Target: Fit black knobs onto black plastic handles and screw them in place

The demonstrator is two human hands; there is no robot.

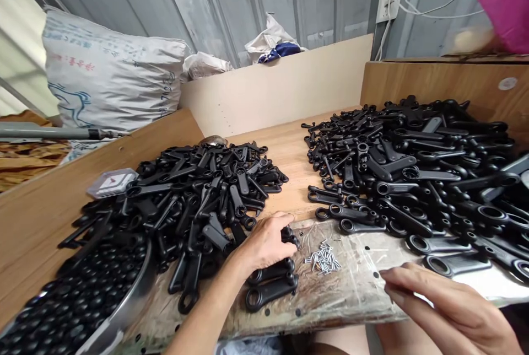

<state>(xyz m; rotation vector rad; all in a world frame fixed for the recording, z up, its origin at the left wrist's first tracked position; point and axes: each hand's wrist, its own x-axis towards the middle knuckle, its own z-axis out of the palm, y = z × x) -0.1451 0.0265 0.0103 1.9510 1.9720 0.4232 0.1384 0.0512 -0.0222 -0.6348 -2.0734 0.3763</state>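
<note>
My left hand is curled over the near edge of the left pile, thumb and fingers around the end of a black crank arm; the hand hides most of that piece. Just below it, another black crank arm, with a ring at one end, lies on the worn board. A small heap of silvery metal pins is right of my left hand. On the right, my right hand is held above the board's front edge with thumb and fingertips pressed together. Whatever is between them is too small to make out.
Black crank arms form a left pile and a larger right pile. A tub rim encloses black balls at lower left. Wooden side boards border the bench. A stuffed white sack stands behind, left.
</note>
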